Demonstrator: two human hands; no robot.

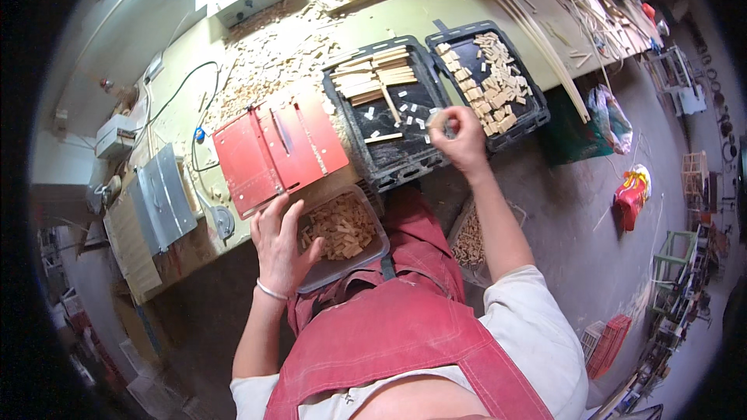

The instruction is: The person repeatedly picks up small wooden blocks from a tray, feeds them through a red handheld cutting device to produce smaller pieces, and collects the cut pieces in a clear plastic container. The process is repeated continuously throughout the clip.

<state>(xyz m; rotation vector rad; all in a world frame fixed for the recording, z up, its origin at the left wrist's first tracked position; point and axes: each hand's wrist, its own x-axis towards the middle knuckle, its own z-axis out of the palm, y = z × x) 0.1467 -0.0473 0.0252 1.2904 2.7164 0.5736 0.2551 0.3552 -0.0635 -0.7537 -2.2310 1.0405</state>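
Observation:
My left hand [278, 243] has its fingers spread and holds nothing. Its fingertips are at the front edge of a red table saw plate [311, 149], whose blade stands in a slot. Just beside that hand is a clear plastic tub [380, 245] with many small wood pieces [342, 225] in it. My right hand [462, 142] is closed in a pinch above the right side of a black tray [389, 157]; what it pinches is too small to make out. Wooden strips [373, 76] and small pale pieces lie in that tray.
A second black tray [537, 113] holds small wood blocks [498, 85]. Wood offcuts [268, 58] cover the bench [198, 47] behind the saw. Long strips [545, 47] overhang its right edge. A grey metal plate [163, 198] lies left, and another box of pieces [475, 241] stands below.

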